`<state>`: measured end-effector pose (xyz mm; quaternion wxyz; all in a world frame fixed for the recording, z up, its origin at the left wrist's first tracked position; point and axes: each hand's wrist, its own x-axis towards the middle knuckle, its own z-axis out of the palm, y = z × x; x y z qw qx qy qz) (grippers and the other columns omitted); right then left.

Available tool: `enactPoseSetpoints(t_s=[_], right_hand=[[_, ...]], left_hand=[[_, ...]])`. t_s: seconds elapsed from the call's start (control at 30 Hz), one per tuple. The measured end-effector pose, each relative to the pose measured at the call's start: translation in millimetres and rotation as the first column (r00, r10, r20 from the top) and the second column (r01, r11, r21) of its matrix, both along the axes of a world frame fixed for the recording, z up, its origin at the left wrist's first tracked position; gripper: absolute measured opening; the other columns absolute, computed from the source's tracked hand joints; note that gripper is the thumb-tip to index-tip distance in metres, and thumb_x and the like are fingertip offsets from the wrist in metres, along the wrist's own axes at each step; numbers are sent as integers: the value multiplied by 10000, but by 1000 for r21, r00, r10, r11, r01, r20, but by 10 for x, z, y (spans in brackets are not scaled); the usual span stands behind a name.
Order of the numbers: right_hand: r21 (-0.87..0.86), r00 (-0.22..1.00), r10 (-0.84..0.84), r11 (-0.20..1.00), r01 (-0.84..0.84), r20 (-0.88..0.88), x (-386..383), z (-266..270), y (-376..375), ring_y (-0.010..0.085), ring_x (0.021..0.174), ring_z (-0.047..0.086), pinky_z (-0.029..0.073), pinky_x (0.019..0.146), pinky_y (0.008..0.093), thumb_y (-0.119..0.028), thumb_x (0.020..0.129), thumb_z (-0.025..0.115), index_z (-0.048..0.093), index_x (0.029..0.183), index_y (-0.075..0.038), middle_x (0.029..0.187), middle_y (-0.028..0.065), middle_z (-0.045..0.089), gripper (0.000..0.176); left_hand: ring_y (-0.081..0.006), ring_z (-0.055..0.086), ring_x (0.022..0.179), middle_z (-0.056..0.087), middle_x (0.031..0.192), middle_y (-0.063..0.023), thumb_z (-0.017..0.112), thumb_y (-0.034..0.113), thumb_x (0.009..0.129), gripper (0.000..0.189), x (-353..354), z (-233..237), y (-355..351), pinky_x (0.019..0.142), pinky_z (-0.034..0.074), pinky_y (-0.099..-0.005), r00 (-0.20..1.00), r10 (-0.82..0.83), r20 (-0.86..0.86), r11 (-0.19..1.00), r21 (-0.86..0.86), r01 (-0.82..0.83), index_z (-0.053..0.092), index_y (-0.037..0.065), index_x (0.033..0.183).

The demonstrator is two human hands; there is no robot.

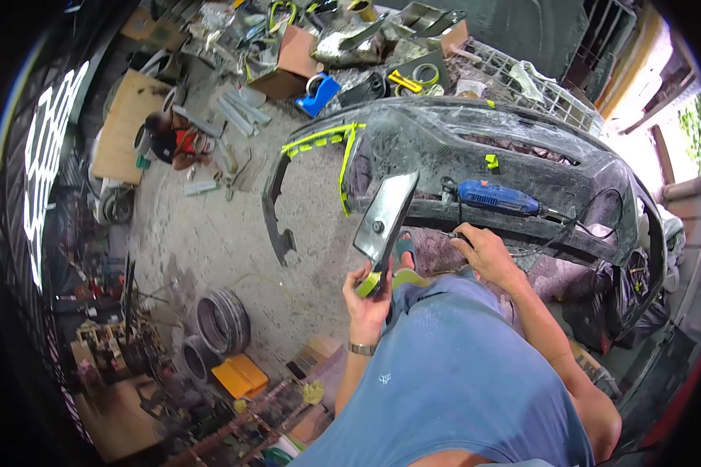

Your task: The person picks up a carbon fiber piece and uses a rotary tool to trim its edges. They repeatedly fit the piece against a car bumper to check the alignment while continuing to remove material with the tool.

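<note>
My left hand (368,300) is closed around the lower end of a shiny grey car trim piece (385,214). The piece stands tilted upward, with a round dark spot near its middle and yellow-green at the gripped end. To the right, my right hand (487,253) has its fingers pinched together on a small dark tip, mostly hidden, which looks like the end of a flexible shaft. A blue rotary tool (497,197) rests on the black car bumper (444,148) just above that hand, and a thin dark cable (592,226) loops from it. Yellow-green tape (347,163) marks the bumper's left opening.
Another person (181,144) crouches on the floor at the upper left. Beyond the bumper lie a cardboard box (284,66), a blue tape dispenser (318,95) and a wire rack (522,78). Tyres (223,321) and an orange case (240,377) are at the lower left.
</note>
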<state>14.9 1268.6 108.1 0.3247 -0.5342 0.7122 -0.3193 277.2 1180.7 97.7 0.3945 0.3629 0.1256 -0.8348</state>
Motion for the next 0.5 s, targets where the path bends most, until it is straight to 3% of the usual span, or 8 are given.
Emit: enactPoseSetpoints(t_s=[0.03, 0.1, 0.13, 0.17, 0.27, 0.3, 0.37, 0.5], right_hand=[[12, 1000, 24, 1000, -24, -3, 14, -1, 20, 407, 907, 599, 463, 784, 464, -298, 951, 587, 588, 1072, -45, 976, 195, 644, 281], [-43, 995, 25, 999, -29, -100, 33, 12, 48, 405, 893, 586, 453, 800, 463, -294, 950, 588, 590, 1071, -51, 948, 180, 621, 271], [-42, 993, 23, 999, -28, -119, 46, 23, 70, 397, 897, 590, 461, 793, 458, -292, 951, 590, 591, 1077, -52, 926, 165, 594, 271], [-37, 991, 30, 999, -35, -131, 67, 28, 86, 397, 897, 590, 461, 793, 458, -292, 951, 590, 591, 1077, -52, 926, 165, 594, 271], [9, 998, -57, 998, 57, -22, 146, 28, 73, 383, 905, 607, 478, 786, 443, -279, 945, 602, 594, 1087, -50, 937, 166, 620, 269], [13, 997, -68, 998, 69, -22, 177, 24, 63, 377, 904, 619, 485, 782, 437, -278, 943, 606, 593, 1089, -47, 936, 164, 633, 274], [23, 996, -88, 996, 88, -36, 229, 57, 20, 370, 903, 630, 492, 777, 431, -277, 940, 611, 592, 1091, -44, 936, 163, 646, 279], [-72, 982, -187, 980, 184, -36, 379, 158, -129, 322, 829, 647, 499, 729, 375, -213, 883, 697, 608, 1034, -33, 891, 150, 654, 251]], left_hand=[[-287, 652, 1000, 664, 1028, -116, 564, 170, 863, 307, 11, -41, -7, 822, 591, -423, 988, -16, 154, 998, -60, 25, 615, -20, 1099], [-350, 643, 1089, 623, 1197, -233, 541, 182, 882, 300, -10, -94, -69, 816, 609, -408, 967, 28, 254, 992, -130, 5, 622, -23, 1085], [-315, 677, 996, 664, 1108, -163, 552, 190, 881, 280, 22, -164, -114, 817, 605, -434, 994, -3, 112, 982, -189, 24, 623, 2, 1077], [-315, 677, 996, 664, 1108, -163, 552, 190, 881, 280, 10, -146, -147, 817, 605, -434, 995, 2, 100, 983, -184, 16, 623, 2, 1077], [-205, 647, 838, 583, 852, -6, 551, 204, 882, 347, -63, -47, -311, 844, 587, -460, 994, -72, 86, 957, -274, 93, 543, 23, 1178], [-205, 647, 838, 583, 852, -6, 551, 204, 882, 347, -106, 27, -363, 844, 587, -460, 994, -79, 74, 958, -271, 96, 543, 23, 1178], [-177, 615, 842, 521, 802, 19, 544, 207, 885, 380, -172, 175, -460, 879, 566, -507, 954, -63, 292, 958, -251, 140, 508, 27, 1217], [-152, 598, 866, 490, 798, 42, 533, 198, 907, 376, -91, -30, -702, 913, 535, -561, 965, -94, 245, 924, -340, 176, 496, 27, 1240]])
